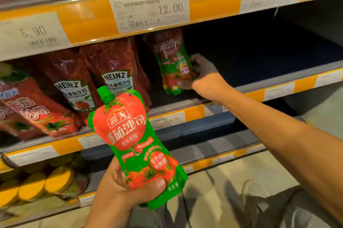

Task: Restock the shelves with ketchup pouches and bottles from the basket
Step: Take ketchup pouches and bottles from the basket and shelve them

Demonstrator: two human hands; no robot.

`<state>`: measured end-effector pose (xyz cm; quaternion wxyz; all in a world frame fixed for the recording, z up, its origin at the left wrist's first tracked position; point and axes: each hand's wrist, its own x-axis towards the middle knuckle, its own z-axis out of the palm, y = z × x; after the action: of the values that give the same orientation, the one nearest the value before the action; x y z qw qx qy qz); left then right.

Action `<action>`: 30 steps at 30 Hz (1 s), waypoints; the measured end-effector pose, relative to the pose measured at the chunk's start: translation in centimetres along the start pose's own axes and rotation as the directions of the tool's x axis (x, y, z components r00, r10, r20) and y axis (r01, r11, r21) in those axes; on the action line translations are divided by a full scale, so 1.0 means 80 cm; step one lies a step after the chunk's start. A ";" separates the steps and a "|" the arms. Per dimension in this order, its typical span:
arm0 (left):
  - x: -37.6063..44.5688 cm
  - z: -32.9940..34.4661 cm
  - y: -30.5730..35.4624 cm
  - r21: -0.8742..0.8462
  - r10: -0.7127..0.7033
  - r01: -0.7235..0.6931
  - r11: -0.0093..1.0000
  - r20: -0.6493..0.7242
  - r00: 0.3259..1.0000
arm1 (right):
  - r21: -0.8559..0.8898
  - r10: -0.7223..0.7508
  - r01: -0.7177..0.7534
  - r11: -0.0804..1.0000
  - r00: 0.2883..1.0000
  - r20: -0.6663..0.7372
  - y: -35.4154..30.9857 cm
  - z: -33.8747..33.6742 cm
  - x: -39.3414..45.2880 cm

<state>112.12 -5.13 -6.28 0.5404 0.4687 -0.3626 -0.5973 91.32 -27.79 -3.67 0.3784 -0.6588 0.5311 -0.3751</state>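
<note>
Fingers of outstretched right hand round the shelved pouch.

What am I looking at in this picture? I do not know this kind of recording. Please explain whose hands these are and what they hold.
There is no machine here. A person wears a camera on the head, looking forward and down at store shelves. The left hand holds a green and red ketchup pouch by its bottom, in front of the shelves. The right hand reaches into the middle shelf and grips a matching pouch standing there. Left of it stand Heinz pouches. Price labels run along the shelf edges.
</note>
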 end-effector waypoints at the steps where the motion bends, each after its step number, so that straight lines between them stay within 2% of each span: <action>1: 0.002 -0.001 0.000 -0.003 0.009 -0.009 1.000 -0.009 1.000 | -0.032 0.002 -0.001 0.999 1.000 0.011 0.001 0.001 0.000; 7: 0.024 0.006 0.012 0.056 0.097 -0.092 0.994 -0.085 0.992 | -0.262 -0.015 0.012 0.965 1.000 -0.010 -0.002 0.018 0.020; 12: 0.033 0.004 0.012 0.014 0.119 -0.119 0.993 -0.161 0.980 | -0.176 -0.047 0.043 0.983 0.999 -0.019 -0.003 0.034 0.057; 17: 0.040 0.001 0.015 -0.027 0.120 -0.128 0.991 -0.189 0.975 | -0.273 -0.099 0.102 0.956 0.995 0.025 -0.015 0.052 0.105; 25: 0.043 0.000 0.014 -0.031 0.116 -0.126 0.991 -0.227 0.967 | -0.282 -0.132 0.152 0.947 0.987 0.090 -0.020 0.085 0.141; 30: 0.043 -0.002 0.013 -0.016 0.127 -0.136 0.991 -0.263 0.956 | -0.278 -0.084 0.099 0.955 0.994 0.065 -0.017 0.078 0.136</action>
<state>112.65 -8.70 -5.89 0.6298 0.5091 -0.3085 -0.4990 99.16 -37.67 -4.15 0.2769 -0.7394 0.5377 -0.2958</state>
